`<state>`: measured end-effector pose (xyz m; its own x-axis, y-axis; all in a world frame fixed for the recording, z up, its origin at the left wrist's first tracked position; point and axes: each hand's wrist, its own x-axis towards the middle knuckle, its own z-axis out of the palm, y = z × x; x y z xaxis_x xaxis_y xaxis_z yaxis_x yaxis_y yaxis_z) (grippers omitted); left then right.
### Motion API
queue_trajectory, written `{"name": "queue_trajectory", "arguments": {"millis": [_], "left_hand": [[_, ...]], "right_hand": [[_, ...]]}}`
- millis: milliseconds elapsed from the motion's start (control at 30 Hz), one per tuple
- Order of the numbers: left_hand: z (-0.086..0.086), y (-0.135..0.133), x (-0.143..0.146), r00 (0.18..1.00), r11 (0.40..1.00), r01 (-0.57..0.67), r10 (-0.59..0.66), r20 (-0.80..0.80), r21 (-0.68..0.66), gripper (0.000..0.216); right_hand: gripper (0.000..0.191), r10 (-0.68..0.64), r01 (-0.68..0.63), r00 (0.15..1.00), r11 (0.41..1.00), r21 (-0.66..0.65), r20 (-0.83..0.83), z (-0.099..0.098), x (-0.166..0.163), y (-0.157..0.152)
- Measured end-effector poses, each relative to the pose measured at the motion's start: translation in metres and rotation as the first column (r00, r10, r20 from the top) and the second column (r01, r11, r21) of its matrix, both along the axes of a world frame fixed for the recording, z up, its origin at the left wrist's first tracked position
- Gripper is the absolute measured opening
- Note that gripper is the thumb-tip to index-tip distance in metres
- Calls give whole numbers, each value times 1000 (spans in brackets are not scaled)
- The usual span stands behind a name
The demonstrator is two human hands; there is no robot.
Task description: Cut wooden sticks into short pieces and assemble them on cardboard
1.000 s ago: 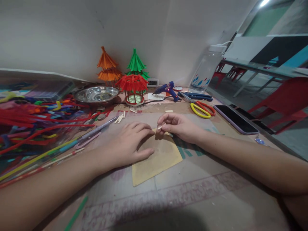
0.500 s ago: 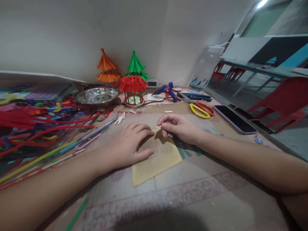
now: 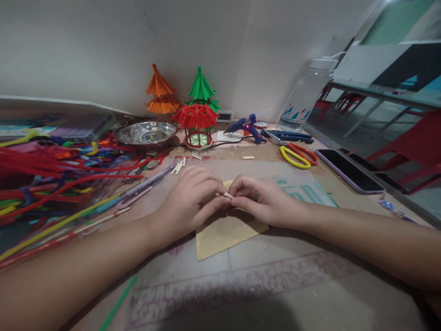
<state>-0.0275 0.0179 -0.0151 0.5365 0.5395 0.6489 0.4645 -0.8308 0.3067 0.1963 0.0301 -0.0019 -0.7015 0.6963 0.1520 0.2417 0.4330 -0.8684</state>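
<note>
A short, pale wooden stick is pinched between the fingertips of both hands. My left hand grips its left end, thumb against fingers. At the other end, my right hand is closed in a pinch. Beneath both hands lies a yellow sheet, which looks like sandpaper; its far part is mostly covered by the fingers. Several similar short sticks lie beyond my left hand, and another stick rests farther back.
Pipe cleaners heap up at the left beside a metal bowl. Along the wall stand a red model pavilion, green and orange ones, and a glue gun. Scissors, a phone and a bottle are at right.
My right hand has come to meet the left, and the left fingers have closed from a spread pose onto the small stick. The view has shifted slightly.
</note>
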Motion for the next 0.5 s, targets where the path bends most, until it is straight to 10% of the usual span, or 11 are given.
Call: {"name": "queue_trajectory", "arguments": {"millis": [500], "left_hand": [[-3, 0, 1, 1000, 997, -21, 22, 19, -78, 12]], "right_hand": [[18, 61, -66, 995, 996, 65, 81, 4, -2, 5]]}}
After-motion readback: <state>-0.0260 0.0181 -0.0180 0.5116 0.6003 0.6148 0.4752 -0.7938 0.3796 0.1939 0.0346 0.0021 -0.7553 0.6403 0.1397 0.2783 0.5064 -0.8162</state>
